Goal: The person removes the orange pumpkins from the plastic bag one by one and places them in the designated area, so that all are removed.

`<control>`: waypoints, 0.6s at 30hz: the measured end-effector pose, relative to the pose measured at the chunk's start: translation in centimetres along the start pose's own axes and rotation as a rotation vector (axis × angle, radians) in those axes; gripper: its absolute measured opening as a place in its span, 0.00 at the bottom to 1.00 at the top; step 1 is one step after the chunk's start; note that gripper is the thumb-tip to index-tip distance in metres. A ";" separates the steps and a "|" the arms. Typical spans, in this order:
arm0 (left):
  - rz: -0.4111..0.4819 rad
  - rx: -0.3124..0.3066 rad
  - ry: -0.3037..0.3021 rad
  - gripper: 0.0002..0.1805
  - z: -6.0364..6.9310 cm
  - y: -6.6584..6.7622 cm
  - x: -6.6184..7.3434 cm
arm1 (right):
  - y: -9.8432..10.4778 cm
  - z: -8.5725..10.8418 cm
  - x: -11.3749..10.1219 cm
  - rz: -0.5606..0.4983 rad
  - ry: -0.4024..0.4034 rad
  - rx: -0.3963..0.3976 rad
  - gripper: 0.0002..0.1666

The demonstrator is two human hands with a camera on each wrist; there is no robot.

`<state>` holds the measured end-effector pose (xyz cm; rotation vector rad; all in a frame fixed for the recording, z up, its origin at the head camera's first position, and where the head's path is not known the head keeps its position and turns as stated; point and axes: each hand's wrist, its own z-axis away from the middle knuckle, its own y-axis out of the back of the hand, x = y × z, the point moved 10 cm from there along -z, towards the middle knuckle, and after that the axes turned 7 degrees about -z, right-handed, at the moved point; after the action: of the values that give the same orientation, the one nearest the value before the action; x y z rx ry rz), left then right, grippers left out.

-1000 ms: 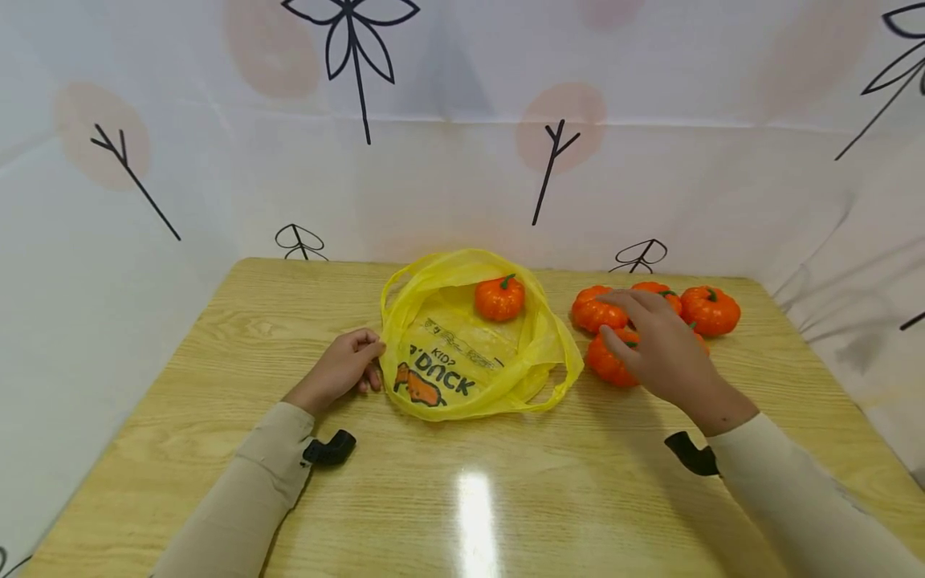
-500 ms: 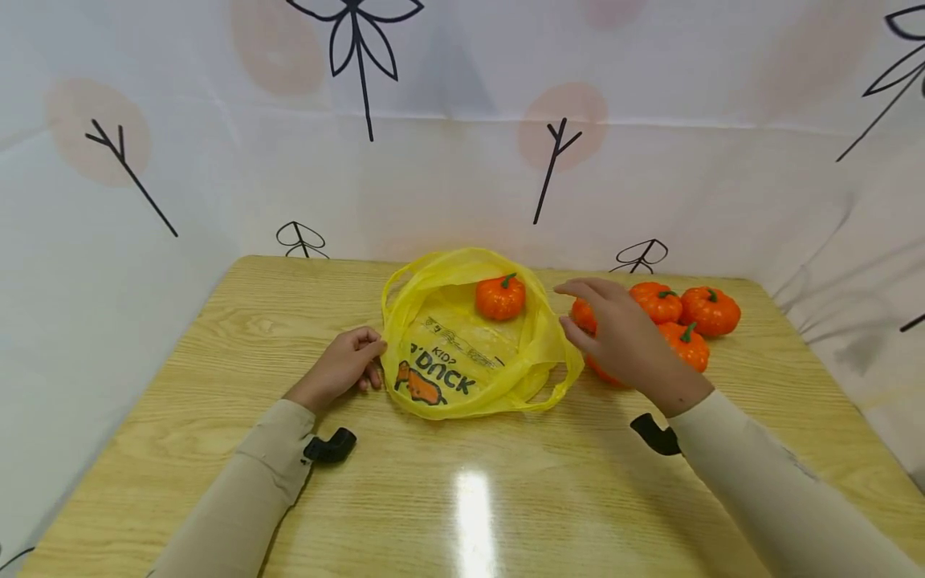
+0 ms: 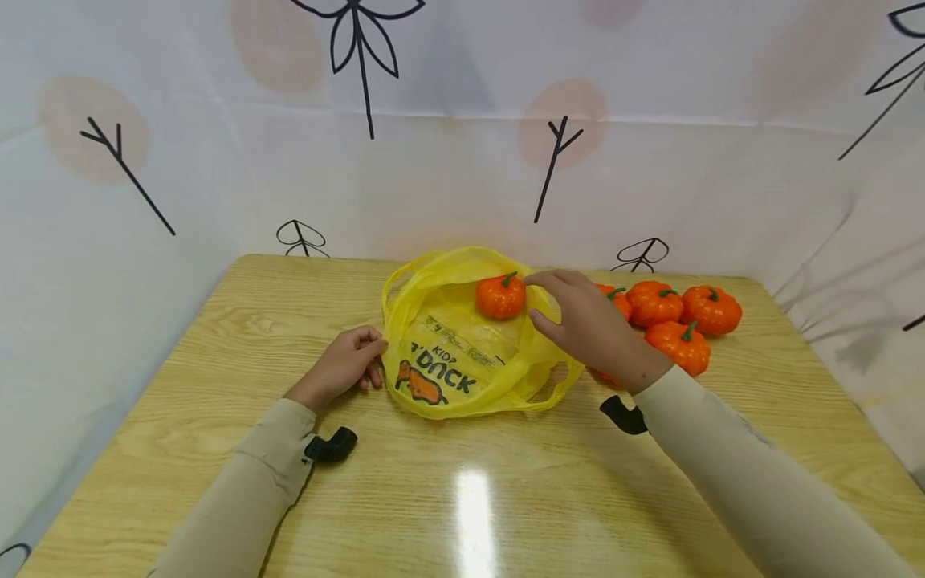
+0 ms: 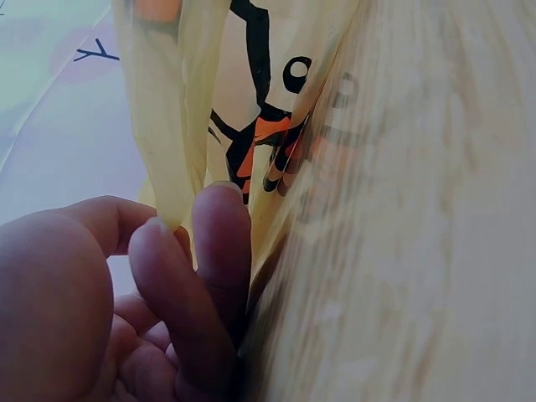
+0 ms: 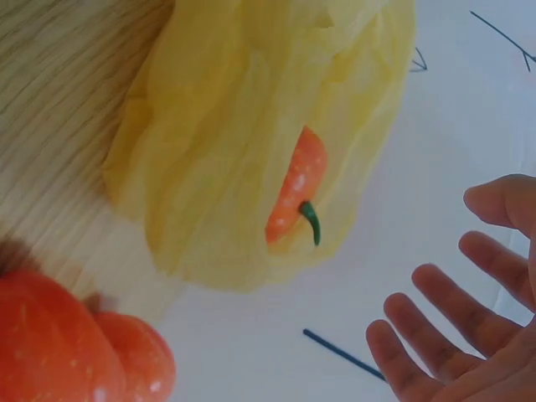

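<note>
A yellow plastic bag [image 3: 499, 399] lies with its mouth wide, a small orange toy pumpkin [image 3: 500, 298] with a green stem inside at the back right. My left hand [image 3: 343, 365] pinches the bag's left rim; in the left wrist view the yellow film [image 4: 180, 167] runs down between thumb and finger. My right hand [image 3: 588, 321] is raised by the bag's right rim, palm toward the bag and fingers spread. The right wrist view shows that hand [image 5: 469, 327] holding nothing, apart from the bag. Part of the bag's right side is hidden behind it.
Several more orange pumpkins [image 3: 679, 347] cluster at the table's back right, one mostly hidden under my right hand. The wooden table [image 3: 390, 498] ends against a patterned white cloth [image 3: 448, 185]. A loop handle [image 3: 560, 393] of the bag lies toward the right.
My right hand has moved left from above the pumpkin cluster to the bag's right rim, uncovering several pumpkins. The left hand and the bag have stayed put.
</note>
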<state>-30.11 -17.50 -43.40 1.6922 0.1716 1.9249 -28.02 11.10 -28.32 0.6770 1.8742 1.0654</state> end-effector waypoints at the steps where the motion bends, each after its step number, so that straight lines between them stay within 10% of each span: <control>1: 0.002 0.001 0.001 0.14 0.0 0.0 0.0 | -0.1 -0.2 -0.1 -0.003 -0.006 -0.005 0.27; 18: 0.029 0.001 0.002 0.13 -0.2 0.0 -0.1 | -1.8 -3.5 -0.9 -0.155 -0.033 -0.044 0.24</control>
<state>-30.29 -17.48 -43.56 1.7025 0.1500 1.9474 -30.69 8.15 -28.55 0.5123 1.8380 0.9869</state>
